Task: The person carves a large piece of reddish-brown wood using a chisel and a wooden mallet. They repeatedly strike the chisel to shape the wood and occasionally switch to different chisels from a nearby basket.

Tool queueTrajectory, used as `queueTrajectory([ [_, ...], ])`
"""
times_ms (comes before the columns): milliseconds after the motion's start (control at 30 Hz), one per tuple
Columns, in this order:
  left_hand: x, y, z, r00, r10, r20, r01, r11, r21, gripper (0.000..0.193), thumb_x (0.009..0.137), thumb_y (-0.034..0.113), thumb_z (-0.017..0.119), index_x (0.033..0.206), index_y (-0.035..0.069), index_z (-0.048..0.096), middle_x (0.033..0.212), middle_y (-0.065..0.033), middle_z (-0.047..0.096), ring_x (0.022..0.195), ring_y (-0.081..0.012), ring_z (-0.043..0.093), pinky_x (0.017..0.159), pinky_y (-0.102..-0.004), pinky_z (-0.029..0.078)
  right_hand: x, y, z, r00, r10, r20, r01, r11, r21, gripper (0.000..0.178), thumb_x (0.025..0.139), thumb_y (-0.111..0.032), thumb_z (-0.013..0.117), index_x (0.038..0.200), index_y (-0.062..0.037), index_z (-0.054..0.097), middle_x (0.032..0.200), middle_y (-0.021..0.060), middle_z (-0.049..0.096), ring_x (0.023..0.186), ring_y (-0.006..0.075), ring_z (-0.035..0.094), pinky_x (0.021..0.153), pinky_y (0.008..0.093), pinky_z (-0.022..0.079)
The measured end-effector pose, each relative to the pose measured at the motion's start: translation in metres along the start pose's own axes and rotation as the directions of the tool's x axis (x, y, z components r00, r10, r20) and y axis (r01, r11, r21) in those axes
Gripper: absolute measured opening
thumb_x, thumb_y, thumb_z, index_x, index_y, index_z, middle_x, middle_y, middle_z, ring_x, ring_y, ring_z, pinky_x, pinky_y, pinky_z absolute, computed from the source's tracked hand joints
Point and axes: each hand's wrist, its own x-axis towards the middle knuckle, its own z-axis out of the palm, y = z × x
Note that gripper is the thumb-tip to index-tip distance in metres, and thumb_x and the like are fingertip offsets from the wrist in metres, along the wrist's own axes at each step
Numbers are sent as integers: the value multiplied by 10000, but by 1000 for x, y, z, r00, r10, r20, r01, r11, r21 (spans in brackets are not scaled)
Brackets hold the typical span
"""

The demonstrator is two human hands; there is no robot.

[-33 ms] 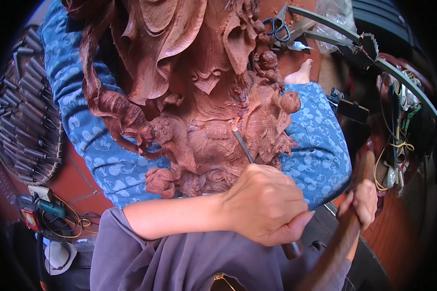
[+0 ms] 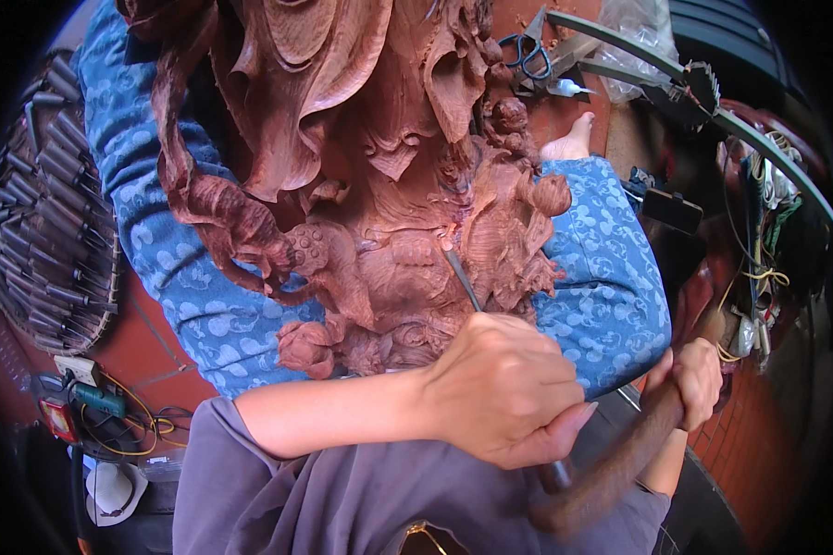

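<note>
A reddish-brown wood carving (image 2: 407,250) with folds, small figures and leaf shapes lies between my legs. My left hand (image 2: 509,393) is closed around a chisel (image 2: 461,275), whose metal tip touches a groove in the carving. The butt of the chisel's dark handle sticks out below that fist. At the right, my right hand (image 2: 694,384) grips a wooden mallet (image 2: 611,462), a long club-like piece. Its blurred lower end is beside the chisel's butt; whether they touch I cannot tell.
On the left stands a round basket (image 2: 116,268) full of dark-handled tools. Below it are a power strip (image 2: 76,369) and cords. Scissors (image 2: 530,57), a curved metal bar (image 2: 759,139) and a plastic bag (image 2: 634,42) lie at the far right. A phone (image 2: 673,211) is beside my knee.
The mallet's lower end has swung left and up toward the chisel's butt, and my right hand has shifted slightly. My left hand, the chisel and the carving look unmoved.
</note>
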Motion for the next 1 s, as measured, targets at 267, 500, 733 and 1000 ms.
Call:
queueTrajectory([
  [267,-2,-3,-12,998,25,52,-23,999,-32,184,709,161,612,563,91,525,534,-28,418,450,-207,465,404,-336,356,8,-8,1,998,46,33,-45,999,-29,278,747,70,632,853,-58,409,661,106,517,537,248,541,517,396,492],
  [500,-3,-4,-19,994,72,84,-70,997,-25,213,711,181,607,552,99,493,538,-20,407,452,-198,460,407,-331,349,9,-8,2,998,-27,-55,33,992,118,235,744,50,655,842,-35,459,678,121,551,552,263,560,531,410,509],
  [733,-8,17,-8,938,226,261,-180,965,-191,302,766,262,656,588,114,462,593,-24,433,546,-205,498,483,-328,379,1,-21,-9,993,116,6,-116,979,167,310,766,53,652,940,-62,423,701,124,551,584,255,547,608,458,502],
  [1000,4,45,-12,884,94,458,-100,995,-11,289,777,329,670,664,109,519,655,-20,433,617,-190,480,535,-329,364,6,-22,-17,990,140,4,-137,960,245,308,800,-61,711,876,-100,416,706,71,498,578,230,522,562,402,481],
])
